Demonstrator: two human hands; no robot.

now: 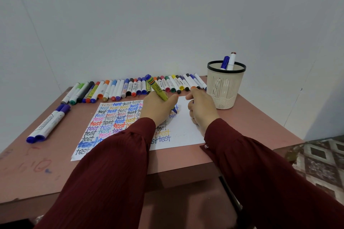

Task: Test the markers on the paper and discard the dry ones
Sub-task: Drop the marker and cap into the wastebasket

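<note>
On paper (184, 126): L grip (158, 107) clasps 1 marker (158, 89); R grip (202, 109) hold unclear; 2 in basket (226, 87).

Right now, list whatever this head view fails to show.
All head view:
1. What, if anything, the right hand holds: curled fingers hide it.
2. The paper, middle rows: the left sleeve covers them.
3. Lower ends of the markers in the basket: its wall hides them.

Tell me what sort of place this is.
Probably a plain corner of a home or workroom: a small pink table against a bare white wall, patterned floor tiles at the right, and a row of markers behind a scribbled paper.
</note>
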